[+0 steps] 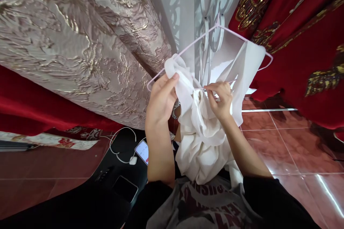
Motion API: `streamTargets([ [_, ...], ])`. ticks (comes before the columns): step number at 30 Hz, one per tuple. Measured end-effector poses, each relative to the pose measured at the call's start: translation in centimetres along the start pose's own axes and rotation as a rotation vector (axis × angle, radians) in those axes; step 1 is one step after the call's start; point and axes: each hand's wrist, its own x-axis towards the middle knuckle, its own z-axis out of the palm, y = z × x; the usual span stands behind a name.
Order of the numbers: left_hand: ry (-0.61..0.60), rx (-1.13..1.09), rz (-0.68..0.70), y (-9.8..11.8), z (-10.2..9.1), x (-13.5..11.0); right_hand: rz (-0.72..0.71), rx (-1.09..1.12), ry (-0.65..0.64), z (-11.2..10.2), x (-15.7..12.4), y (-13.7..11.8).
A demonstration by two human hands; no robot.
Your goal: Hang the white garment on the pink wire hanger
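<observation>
A white garment [200, 150] of thin, soft cloth hangs from a pale lilac clothes hanger [197, 38] and bunches down over the lap. My left hand [162, 96] is closed on the garment's left shoulder part, thumb on top of the cloth. My right hand [220, 98] pinches a thin pale bar at the middle of the garment's opening; it lines up with the hanger's lower bar. The garment's right shoulder part drapes over the hanger's right arm. Folds of cloth hide part of the lower bar.
White scrolled metalwork [205, 35] stands behind the hanger. Pink-gold brocade [88, 43] hangs at left, and red embroidered cloth [309, 61] at right. On a black surface lie a lit phone [142, 151], a dark phone [125, 189] and a white charging cable [114, 150]. The floor [292, 146] has red tiles.
</observation>
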Motion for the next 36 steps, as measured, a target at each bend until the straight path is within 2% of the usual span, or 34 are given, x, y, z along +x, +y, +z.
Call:
streamTargets([
  [3, 0.024, -0.025, -0.014, 1.3, -1.5, -0.3, -0.012, 0.002, -0.019, -0.6, 0.2, 0.2],
  [5, 0.120, -0.049, 0.065, 1.3, -3.5, -0.5, -0.010, -0.011, -0.035, -1.1, 0.4, 0.6],
  [8, 0.383, -0.140, 0.226, -0.5, -6.8, -0.9, -0.008, -0.026, -0.038, -1.6, 0.7, 1.1],
  [11, 0.483, -0.179, 0.189, -3.6, -8.0, -1.7, -0.034, 0.010, -0.033, -1.4, 0.6, 1.1],
  [13, 0.518, -0.218, 0.102, -5.5, -6.9, -2.4, -0.037, 0.049, -0.066, -1.3, 0.5, 0.7],
  [16, 0.460, -0.190, 0.020, -7.0, -3.4, -3.1, 0.036, 0.091, -0.152, -1.7, 0.5, -0.3],
  [18, 0.414, -0.155, 0.049, -7.2, -1.4, -3.2, 0.116, 0.126, -0.227, -2.8, 0.8, -0.9],
  [20, 0.393, -0.128, 0.106, -7.0, -0.2, -3.0, 0.172, 0.188, -0.265, -4.3, 1.5, -1.1],
  [21, 0.396, -0.118, 0.133, -6.9, 0.1, -2.8, 0.186, 0.208, -0.211, -5.2, 1.9, -1.0],
  [22, 0.409, -0.109, 0.156, -6.8, 0.2, -2.6, 0.197, 0.206, -0.099, -6.0, 2.4, -0.7],
  [24, 0.440, -0.088, 0.184, -6.8, 0.0, -2.2, 0.260, 0.119, 0.195, -7.5, 3.6, 0.2],
  [25, 0.448, -0.077, 0.190, -6.9, -0.1, -2.1, 0.317, 0.052, 0.303, -8.1, 4.1, 0.7],
  [26, 0.449, -0.069, 0.192, -7.0, -0.2, -2.0, 0.382, -0.008, 0.345, -8.5, 4.7, 1.1],
  [28, 0.438, -0.067, 0.190, -7.2, -0.3, -2.0, 0.505, -0.057, 0.249, -8.8, 5.6, 1.5],
  [31, 0.428, -0.081, 0.186, -7.5, -0.2, -2.2, 0.515, -0.011, 0.066, -8.1, 6.2, 0.8],
  [33, 0.419, -0.086, 0.190, -7.5, -0.3, -2.2, 0.484, 0.044, 0.020, -7.6, 6.4, -0.1],
  [36, 0.398, -0.102, 0.186, -7.4, -0.6, -2.1, 0.505, 0.132, 0.027, -7.8, 6.6, -0.9],
])
